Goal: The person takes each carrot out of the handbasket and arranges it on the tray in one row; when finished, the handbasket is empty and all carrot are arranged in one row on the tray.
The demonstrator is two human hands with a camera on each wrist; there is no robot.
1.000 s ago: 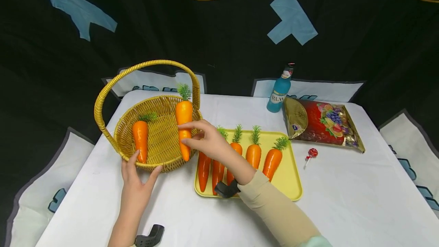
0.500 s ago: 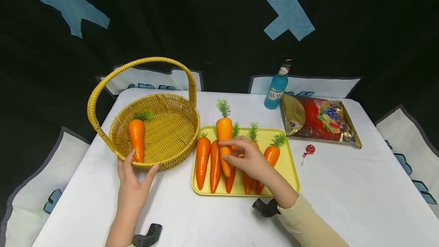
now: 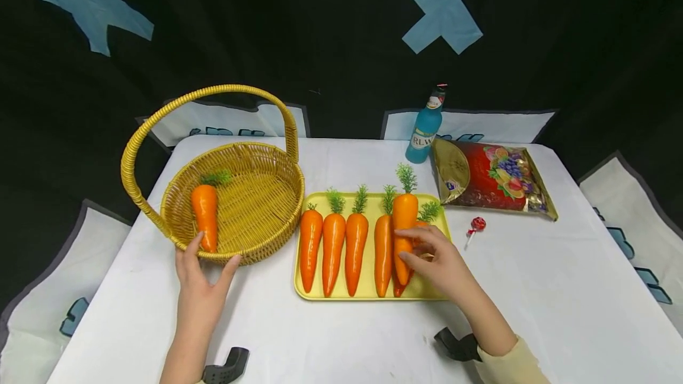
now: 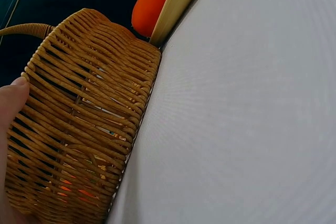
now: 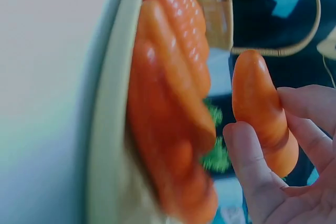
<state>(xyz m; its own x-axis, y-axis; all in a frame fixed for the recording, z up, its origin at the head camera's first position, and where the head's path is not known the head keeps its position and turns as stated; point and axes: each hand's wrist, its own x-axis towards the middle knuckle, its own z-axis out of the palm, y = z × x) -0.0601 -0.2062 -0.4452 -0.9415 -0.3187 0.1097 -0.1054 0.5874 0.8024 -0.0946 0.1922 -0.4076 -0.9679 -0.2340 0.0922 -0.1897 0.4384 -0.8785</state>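
Observation:
My right hand (image 3: 437, 256) pinches an orange toy carrot (image 3: 405, 212) with a green leafy top, held above the right part of the yellow tray (image 3: 333, 298). The right wrist view shows the pinched carrot (image 5: 254, 87) between thumb and fingers, apart from the carrots lying in the tray. On the near rim of the yellow wicker basket (image 3: 267, 248), my left hand (image 3: 200, 289) grips with its thumb and fingers. Inside the basket's left side lies one carrot (image 3: 205, 212). The left wrist view has the woven basket wall (image 4: 89, 114) under my thumb.
Several carrots (image 3: 333, 248) lie side by side in the tray; the rightmost is partly hidden by my right hand. Behind stands a blue bottle (image 3: 424, 132), beside a red and gold candy bag (image 3: 493, 176). A red lollipop (image 3: 476, 226) lies right of the tray.
My right hand has carried the carrot from over the basket rightward, across the tray to its right part. My left hand stays on the basket rim. The head view has shifted slightly.

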